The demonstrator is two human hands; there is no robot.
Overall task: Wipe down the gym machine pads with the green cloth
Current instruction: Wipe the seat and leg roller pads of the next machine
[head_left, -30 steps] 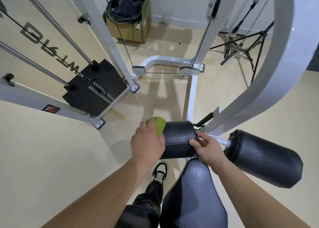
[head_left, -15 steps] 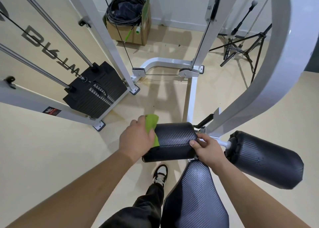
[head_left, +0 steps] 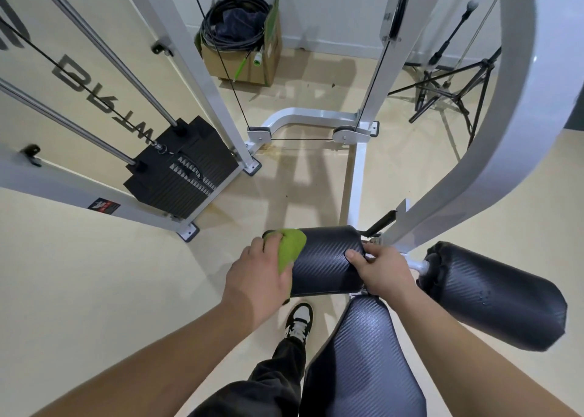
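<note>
A: Starting at the left: left hand [head_left: 257,282] wrapped over the outer end of the black carbon-weave roller pad [head_left: 328,260], fingers [head_left: 273,241] curled shut on the bright green cloth [head_left: 289,249] and pressing it against the pad's left end cap and top.

B: And the pad's long axis?

A: Running left to right across the view, so probably a sweep rightward along the cylinder, away from the left hand.

B: Then the other end?

A: Right hand [head_left: 384,269] clamped on the pad's inner right edge, beside the metal axle, fingers [head_left: 354,254] closed over the rim, apparently bracing against rolling. Bare black surface between the two hands, not yet under the cloth.

B: Nearer hand for the wipe?

A: Left, already in contact. Further right, across the white curved frame [head_left: 493,151], a second black roller pad [head_left: 496,293], angled down to the right, untouched by either hand. Below, the long black seat pad [head_left: 363,363], also clear of the cloth.
</note>
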